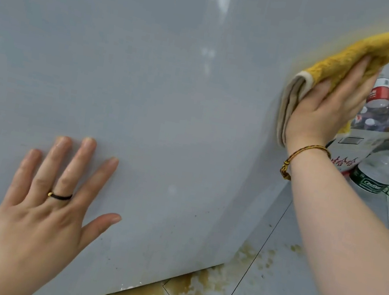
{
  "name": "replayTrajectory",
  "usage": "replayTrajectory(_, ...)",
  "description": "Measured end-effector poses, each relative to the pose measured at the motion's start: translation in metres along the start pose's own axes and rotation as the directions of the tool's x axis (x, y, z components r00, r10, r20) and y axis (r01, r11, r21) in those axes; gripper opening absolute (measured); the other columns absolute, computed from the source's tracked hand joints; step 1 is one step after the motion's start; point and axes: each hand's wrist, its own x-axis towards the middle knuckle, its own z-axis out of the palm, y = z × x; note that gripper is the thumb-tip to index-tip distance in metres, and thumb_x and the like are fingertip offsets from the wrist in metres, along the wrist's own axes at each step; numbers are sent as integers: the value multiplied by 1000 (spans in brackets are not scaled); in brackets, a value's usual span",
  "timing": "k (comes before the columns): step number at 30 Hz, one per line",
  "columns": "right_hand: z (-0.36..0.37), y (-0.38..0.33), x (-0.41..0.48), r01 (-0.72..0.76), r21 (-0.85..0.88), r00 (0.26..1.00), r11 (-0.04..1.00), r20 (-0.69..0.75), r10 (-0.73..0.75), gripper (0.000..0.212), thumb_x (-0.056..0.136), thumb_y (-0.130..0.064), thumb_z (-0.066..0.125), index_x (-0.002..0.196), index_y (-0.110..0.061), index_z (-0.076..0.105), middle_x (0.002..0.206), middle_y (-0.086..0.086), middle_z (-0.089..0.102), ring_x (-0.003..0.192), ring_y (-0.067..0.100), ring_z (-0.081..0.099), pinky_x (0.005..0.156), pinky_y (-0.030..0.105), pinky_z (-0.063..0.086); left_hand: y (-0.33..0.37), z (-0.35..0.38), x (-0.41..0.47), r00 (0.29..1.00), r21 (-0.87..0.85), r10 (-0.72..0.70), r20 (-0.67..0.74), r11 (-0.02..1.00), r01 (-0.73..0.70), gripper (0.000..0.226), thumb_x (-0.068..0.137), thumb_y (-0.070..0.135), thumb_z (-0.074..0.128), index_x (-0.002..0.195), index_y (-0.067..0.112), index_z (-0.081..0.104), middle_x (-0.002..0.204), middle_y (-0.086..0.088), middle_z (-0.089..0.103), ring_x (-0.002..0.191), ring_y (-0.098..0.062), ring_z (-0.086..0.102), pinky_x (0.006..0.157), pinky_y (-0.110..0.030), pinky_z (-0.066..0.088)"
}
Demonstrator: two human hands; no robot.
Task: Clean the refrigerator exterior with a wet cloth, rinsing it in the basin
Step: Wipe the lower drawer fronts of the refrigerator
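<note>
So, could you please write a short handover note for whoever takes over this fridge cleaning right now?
Left hand: flat, fingers spread, resting on the refrigerator panel.
Right hand: flat, pressing the folded yellow cloth against the panel near its right edge.
Basin: not in view.
Done: cannot tell how much is wiped.
Left: small dark specks show low on the panel; probably wipe there, then rinse the cloth.
</note>
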Motion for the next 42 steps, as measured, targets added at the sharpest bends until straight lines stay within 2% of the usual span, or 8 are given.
replayTrajectory(8, -10, 7, -74, -540, 27, 829, 841, 186, 527, 55, 97, -31, 23, 146, -12, 9, 155, 16, 1, 142, 29, 7, 110, 28, 5, 12, -6, 1, 997, -15, -82, 4, 997, 82, 63, 91, 57, 21, 144, 23, 18, 155, 2, -5, 143, -18, -5, 116, -39, -1)
replayTrajectory(15, -14, -32, -39, 60, 97, 975, 993, 209, -79, 70, 85, -42, 21, 141, -1, 28, 149, 28, 15, 138, 41, 16, 111, 41, 9, 12, -2, 0, 996, -17, -82, -20, 997, 82, 64, 92, 56, 22, 146, 22, 15, 156, 2, -4, 143, -19, -3, 115, -42, 2)
replayTrajectory(19, -14, -22, 19, 123, 6, 983, 992, 136, -123, 62, 92, -41, 21, 144, -8, 20, 152, 21, 11, 140, 35, 12, 112, 38, 9, 12, 5, -3, 995, -12, -78, -65, 997, 78, 63, 92, 55, 26, 145, 22, 19, 156, 1, 0, 143, -19, 0, 114, -42, 6)
replayTrajectory(24, -13, 2, 27, -176, 59, 978, 983, 121, 168, 50, 100, -30, 26, 146, -15, 14, 154, 11, 7, 140, 25, 15, 109, 30, 18, 10, 8, -2, 993, 17, -69, -94, 997, 71, 63, 92, 54, 28, 145, 21, 19, 156, 0, 1, 143, -20, 1, 114, -43, 7)
replayTrajectory(28, -13, 19, -12, -508, 117, 858, 853, 152, 491, 48, 101, -28, 25, 146, -17, 15, 155, 9, 11, 141, 22, 15, 109, 27, 15, 13, 8, -4, 992, 3, -92, -85, 996, 93, 64, 92, 54, 27, 146, 21, 17, 156, 0, -1, 143, -20, -1, 114, -44, 6)
replayTrajectory(35, -10, 32, -148, -702, 35, 687, 711, 294, 664, 52, 100, -27, 27, 147, -18, 8, 156, 9, 0, 142, 26, 7, 115, 37, 10, 14, 9, -4, 993, -8, -102, -59, 995, 101, 70, 88, 53, 33, 146, 20, 15, 156, 0, -5, 143, -21, -3, 114, -46, 5)
replayTrajectory(38, -13, 18, -127, -615, 77, 769, 785, 280, 575, 51, 98, -17, 32, 146, -13, 14, 155, 11, 2, 143, 25, 7, 114, 33, 8, 14, 8, -5, 994, 11, -89, -63, 996, 90, 76, 82, 51, 41, 146, 19, 15, 156, 0, -4, 143, -21, -2, 114, -45, 4)
replayTrajectory(42, -7, -35, -94, -124, 221, 976, 967, 206, 78, 57, 87, -33, 36, 140, -12, 33, 152, 18, 15, 140, 32, 12, 111, 37, 5, 18, 13, -5, 989, -22, -128, -77, 992, 127, 65, 91, 53, 29, 146, 22, 13, 156, 2, -4, 143, -20, -3, 113, -47, 9)
